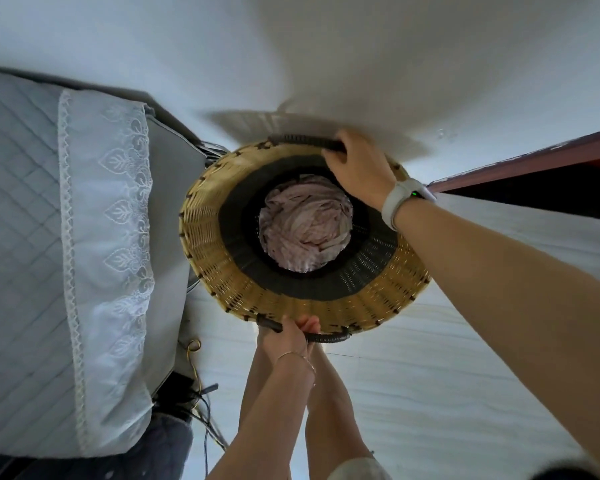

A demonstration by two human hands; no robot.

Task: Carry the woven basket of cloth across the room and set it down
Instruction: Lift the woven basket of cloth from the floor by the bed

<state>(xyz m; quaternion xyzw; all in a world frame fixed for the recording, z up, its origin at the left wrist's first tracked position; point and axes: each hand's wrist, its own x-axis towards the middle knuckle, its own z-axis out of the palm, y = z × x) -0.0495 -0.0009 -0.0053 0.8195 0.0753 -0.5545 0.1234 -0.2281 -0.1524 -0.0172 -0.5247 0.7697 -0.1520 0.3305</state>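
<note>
I look straight down into a round woven basket (222,268) with a tan rim and a dark inner band. Crumpled pale pink cloth (305,223) fills its bottom. My right hand (357,168), with a white watch on the wrist, grips the dark far handle (302,139). At the near rim my left hand (291,332), a thin bracelet on its wrist, is closed around the near dark handle (329,338). The basket hangs close to a white wall, and its shadow falls on that wall.
A grey quilted sofa arm with a white lace cover (108,258) stands at the left, close to the basket. Dark cables (201,403) lie on the floor beside it. A red-brown door frame (520,161) runs at the right. My legs show below the basket over pale floor tiles (447,393).
</note>
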